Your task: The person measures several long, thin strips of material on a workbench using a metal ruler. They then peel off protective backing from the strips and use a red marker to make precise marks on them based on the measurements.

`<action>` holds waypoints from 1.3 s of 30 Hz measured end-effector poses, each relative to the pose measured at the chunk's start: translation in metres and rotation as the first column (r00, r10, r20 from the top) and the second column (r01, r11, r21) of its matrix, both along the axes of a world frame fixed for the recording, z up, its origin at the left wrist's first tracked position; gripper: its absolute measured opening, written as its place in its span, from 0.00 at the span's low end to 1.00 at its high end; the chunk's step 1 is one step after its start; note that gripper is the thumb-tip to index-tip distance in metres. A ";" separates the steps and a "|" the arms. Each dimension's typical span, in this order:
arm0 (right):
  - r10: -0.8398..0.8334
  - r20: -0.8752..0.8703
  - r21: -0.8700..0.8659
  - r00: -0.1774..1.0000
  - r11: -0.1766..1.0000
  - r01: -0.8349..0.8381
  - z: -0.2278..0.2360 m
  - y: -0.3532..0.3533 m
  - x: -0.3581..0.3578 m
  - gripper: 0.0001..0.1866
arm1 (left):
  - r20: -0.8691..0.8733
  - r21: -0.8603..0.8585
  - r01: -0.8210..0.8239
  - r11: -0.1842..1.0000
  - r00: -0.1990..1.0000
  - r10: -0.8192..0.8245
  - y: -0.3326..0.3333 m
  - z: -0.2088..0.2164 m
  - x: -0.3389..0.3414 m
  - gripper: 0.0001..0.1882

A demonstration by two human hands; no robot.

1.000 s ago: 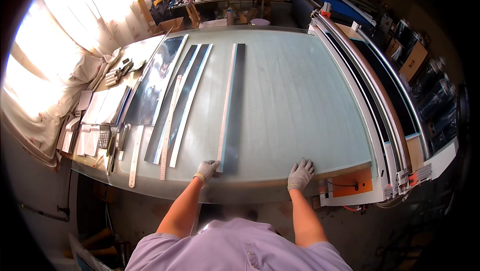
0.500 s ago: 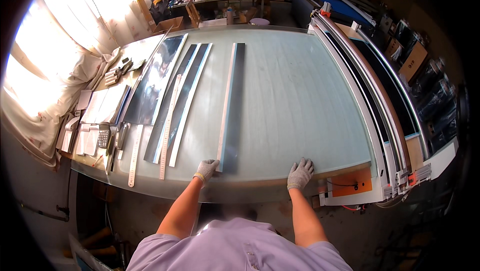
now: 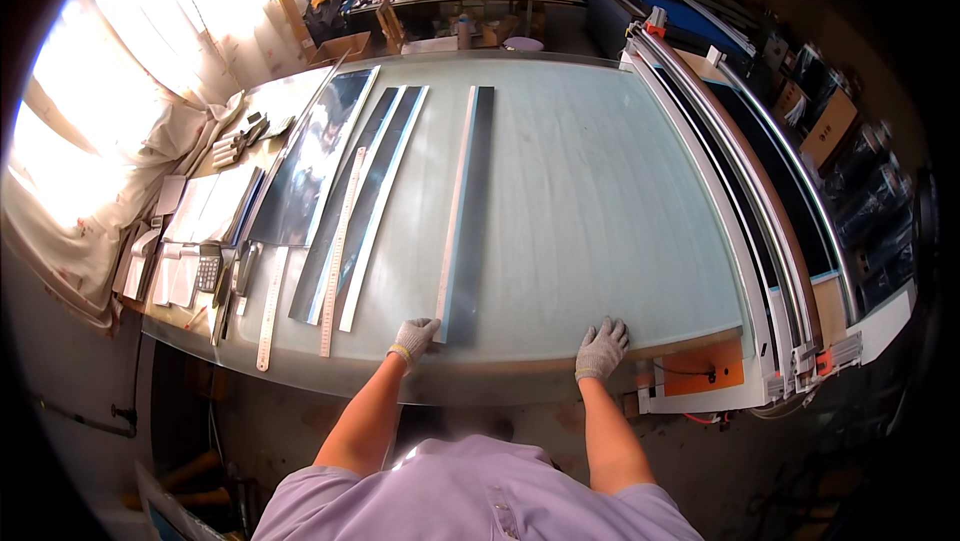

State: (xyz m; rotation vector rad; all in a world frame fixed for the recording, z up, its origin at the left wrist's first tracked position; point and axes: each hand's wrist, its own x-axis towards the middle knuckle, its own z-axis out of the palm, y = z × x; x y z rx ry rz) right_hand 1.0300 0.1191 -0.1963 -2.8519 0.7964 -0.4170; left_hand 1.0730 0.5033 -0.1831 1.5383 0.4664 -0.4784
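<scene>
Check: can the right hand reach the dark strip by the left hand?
Probably yes: only pale green tabletop shows between the right hand and the dark strip; the left hand sits at the strip's left edge.

Calculator (image 3: 208, 271), grey, beside white papers (image 3: 178, 279); pale curtain (image 3: 150, 141), left; cardboard box (image 3: 342, 47), background; brown carton (image 3: 829, 128), tilted, right.
</scene>
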 end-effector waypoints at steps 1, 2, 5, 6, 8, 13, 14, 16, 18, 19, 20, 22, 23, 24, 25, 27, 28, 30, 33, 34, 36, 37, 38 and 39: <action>0.002 0.007 -0.016 1.000 1.000 -0.002 0.001 0.001 0.000 0.24 | -0.006 -0.003 -0.005 1.000 1.000 0.005 -0.001 0.002 -0.001 0.20; 0.002 0.001 -0.013 1.000 1.000 -0.002 0.001 0.001 -0.001 0.24 | -0.011 -0.007 -0.006 1.000 1.000 0.006 -0.001 0.005 -0.001 0.20; 0.001 -0.012 0.006 1.000 1.000 -0.001 0.000 0.000 0.000 0.24 | -0.016 -0.001 0.000 1.000 1.000 0.000 -0.001 0.006 -0.002 0.20; 0.002 -0.014 0.017 1.000 1.000 -0.002 -0.001 0.000 0.000 0.24 | -0.012 0.012 0.009 1.000 1.000 -0.009 0.000 0.005 -0.001 0.20; 0.004 -0.014 0.024 1.000 1.000 -0.004 -0.003 -0.001 0.001 0.24 | -0.010 0.025 0.020 0.999 1.000 -0.019 0.001 0.001 0.000 0.20; -0.002 -0.011 0.017 1.000 1.000 0.002 -0.004 -0.001 0.001 0.24 | 0.006 0.044 0.037 0.998 0.999 -0.038 0.003 -0.006 0.002 0.21; 0.001 -0.012 0.006 1.000 1.000 -0.001 -0.003 0.000 0.001 0.24 | 0.006 0.044 0.036 0.998 0.999 -0.036 0.005 -0.009 0.002 0.21; 0.005 -0.019 -0.019 1.000 1.000 -0.006 -0.002 0.000 0.000 0.24 | 0.002 0.041 0.035 0.999 0.999 -0.035 0.005 -0.010 0.002 0.21; 0.011 -0.015 -0.024 1.000 1.000 -0.011 -0.003 0.000 0.000 0.24 | 0.009 0.061 0.042 0.997 0.999 -0.043 0.006 -0.011 0.003 0.21; 0.014 -0.012 -0.027 1.000 1.000 -0.014 -0.004 0.000 0.000 0.24 | 0.012 0.071 0.046 0.996 0.999 -0.047 0.006 -0.012 0.003 0.20; 0.013 -0.012 -0.023 1.000 1.000 -0.013 -0.004 0.000 0.000 0.24 | 0.008 0.067 0.045 0.997 0.999 -0.046 0.006 -0.012 0.003 0.20; 0.005 -0.015 -0.018 1.000 1.000 -0.005 -0.003 -0.001 0.000 0.24 | -0.002 0.056 0.050 0.997 0.999 -0.050 0.002 -0.005 0.002 0.20; 0.002 -0.014 -0.022 1.000 1.000 -0.002 -0.003 -0.002 -0.001 0.24 | -0.009 0.035 0.039 0.999 0.999 -0.039 -0.001 -0.002 0.002 0.20; 0.003 -0.011 -0.023 1.000 1.000 -0.003 -0.003 -0.002 0.000 0.24 | -0.016 0.017 0.024 1.000 1.000 -0.024 -0.002 0.001 0.001 0.19; 0.004 -0.009 -0.025 1.000 1.000 -0.004 -0.003 -0.001 0.000 0.24 | -0.023 -0.002 0.009 1.000 1.000 -0.009 -0.002 0.002 0.000 0.19; 0.008 -0.019 -0.023 1.000 1.000 -0.008 -0.002 0.000 0.000 0.24 | 0.026 0.033 0.027 0.999 0.999 -0.028 0.004 -0.013 0.003 0.19; 0.011 -0.023 -0.022 1.000 1.000 -0.011 -0.002 0.001 0.000 0.24 | 0.050 0.051 0.035 0.998 0.998 -0.037 0.007 -0.018 0.004 0.19; 0.005 -0.004 -0.014 1.000 1.000 -0.005 -0.004 0.000 0.001 0.24 | 0.029 0.025 0.023 0.999 0.999 -0.024 0.006 -0.018 0.003 0.19; -0.005 -0.007 -0.003 1.000 1.000 0.005 -0.004 -0.002 0.000 0.24 | 0.030 0.046 0.056 0.997 0.998 -0.058 0.004 -0.018 0.004 0.20; -0.003 -0.012 0.003 1.000 1.000 0.003 -0.002 0.000 0.000 0.24 | 0.036 0.066 0.070 0.995 0.997 -0.072 0.007 -0.021 0.005 0.20; 0.000 -0.006 0.000 1.000 1.000 0.000 -0.004 0.001 0.001 0.24 | 0.052 0.085 0.078 0.993 0.995 -0.083 0.010 -0.025 0.005 0.20; 0.000 -0.002 -0.002 1.000 1.000 0.000 -0.005 0.001 0.001 0.24 | 0.060 0.094 0.083 0.992 0.994 -0.089 0.011 -0.027 0.006 0.20; 0.001 -0.002 -0.002 1.000 1.000 -0.001 -0.005 0.001 0.002 0.24 | 0.056 0.094 0.078 0.993 0.995 -0.083 0.012 -0.028 0.006 0.20; -0.001 -0.002 -0.003 1.000 1.000 0.001 -0.005 0.000 0.001 0.24 | 0.051 0.094 0.075 0.993 0.995 -0.080 0.010 -0.025 0.006 0.20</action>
